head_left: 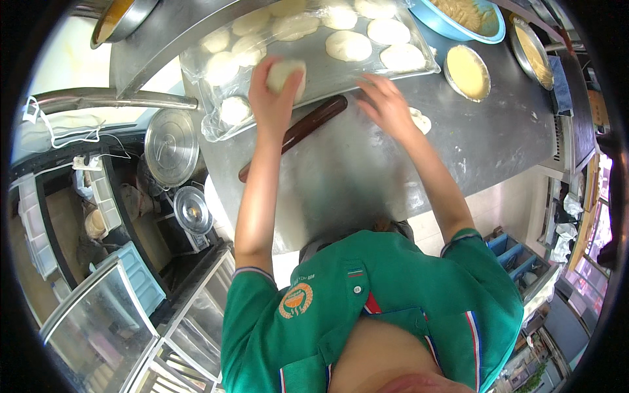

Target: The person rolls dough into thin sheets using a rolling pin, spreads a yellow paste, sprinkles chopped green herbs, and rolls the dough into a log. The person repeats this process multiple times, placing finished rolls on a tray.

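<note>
My left hand [265,108] is closed around a pale lump of dough [286,73], held over the near left part of a metal tray [318,73]; both are slightly blurred. Plastic film and several flattened dough rounds [348,46] cover the tray, and a dough piece [234,110] sits at its near left corner. Fingers apart and with nothing visible in them, my right hand [388,108] hovers over the worktop. Just beside its wrist, partly hidden, lies another piece of dough [421,121]. A dark brown rolling pin [318,120] rests at a slant between my hands, partly behind my left wrist.
Floury metal worktop [485,137] spreads to the right. Yellow filling [468,73] fills a round metal bowl there; a blue basin [429,18] and another metal bowl [546,82] stand farther back. Left of the table are a curved metal pipe [131,98] and round lids [171,147].
</note>
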A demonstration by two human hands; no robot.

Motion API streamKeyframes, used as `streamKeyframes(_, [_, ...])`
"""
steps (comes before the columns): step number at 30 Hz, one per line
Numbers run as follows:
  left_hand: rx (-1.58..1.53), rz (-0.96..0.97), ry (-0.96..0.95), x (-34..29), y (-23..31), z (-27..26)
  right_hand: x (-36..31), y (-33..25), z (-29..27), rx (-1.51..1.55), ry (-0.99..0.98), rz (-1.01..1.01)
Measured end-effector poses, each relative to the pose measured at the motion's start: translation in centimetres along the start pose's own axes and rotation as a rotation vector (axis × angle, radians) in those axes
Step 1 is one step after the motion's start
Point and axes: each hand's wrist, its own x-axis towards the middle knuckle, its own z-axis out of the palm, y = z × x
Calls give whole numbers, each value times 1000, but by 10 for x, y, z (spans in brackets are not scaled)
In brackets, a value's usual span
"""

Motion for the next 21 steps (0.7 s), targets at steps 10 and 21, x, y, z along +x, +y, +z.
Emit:
streamKeyframes(10, [919,464,-441,21,-80,93,26,8,54,83,-371,-22])
streamKeyframes(21, [902,126,-547,23,-108,108,-93,-33,-6,47,19,40])
